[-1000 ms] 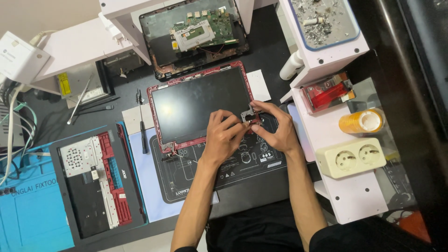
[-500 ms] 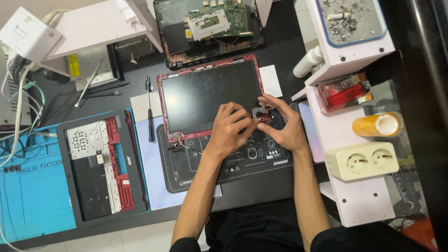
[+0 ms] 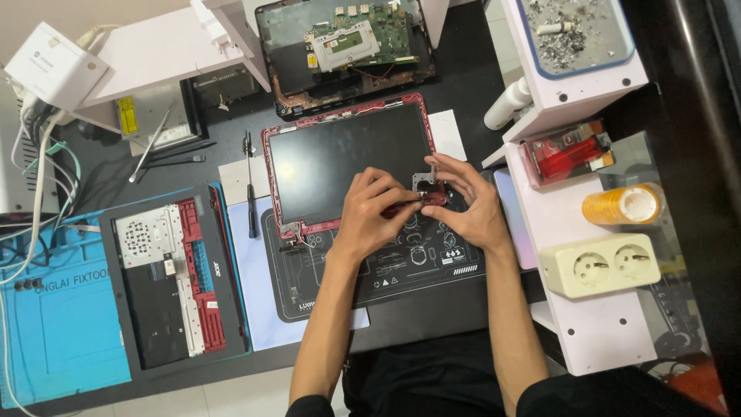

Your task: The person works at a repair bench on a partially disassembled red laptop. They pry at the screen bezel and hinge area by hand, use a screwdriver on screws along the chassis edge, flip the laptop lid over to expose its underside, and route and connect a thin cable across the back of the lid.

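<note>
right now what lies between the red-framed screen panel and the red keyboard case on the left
In the head view, a black-handled screwdriver lies between the screen panel and the keyboard case, partly on white paper.

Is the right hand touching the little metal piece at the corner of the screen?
Touching. In the head view the right hand has its fingertips on the metal hinge at the corner of the red-framed screen.

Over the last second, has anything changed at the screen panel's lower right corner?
Little. The left hand now pinches a thin red-handled tool pointed at the metal hinge; earlier its fingers sat on the hinge with no tool visible. The right hand stays at the same corner. The screen panel, screwdriver and keyboard part lie as before; only the camera shifted.
</note>
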